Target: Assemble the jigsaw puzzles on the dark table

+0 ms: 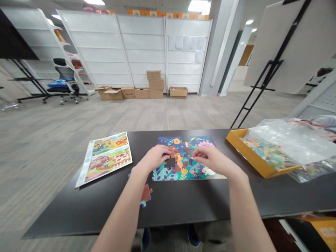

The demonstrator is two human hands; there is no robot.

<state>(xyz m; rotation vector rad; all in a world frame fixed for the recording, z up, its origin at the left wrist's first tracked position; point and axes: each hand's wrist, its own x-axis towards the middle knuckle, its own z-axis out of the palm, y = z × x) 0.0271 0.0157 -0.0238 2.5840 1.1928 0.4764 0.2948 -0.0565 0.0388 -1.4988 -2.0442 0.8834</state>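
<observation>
A colourful jigsaw puzzle (193, 173) lies on the black table, partly assembled, with dark gaps at its left, middle and top. My left hand (157, 156) rests at the puzzle's left side, fingertips at a brown piece (172, 150) above one gap; whether it grips that piece is unclear. Over the right half, my right hand (206, 155) has its fingers curled together beside the middle gap; anything between them is too small to make out. A loose brown and blue piece (146, 194) lies nearer the front, partly behind my left forearm.
Picture sheets (107, 159) lie on the table (183, 206) at the left. At the right, a yellow box (249, 155) holds puzzle pieces and clear plastic bags (286, 136). An easel stand (262, 87), cardboard boxes (156, 84) and a chair (63, 82) stand beyond.
</observation>
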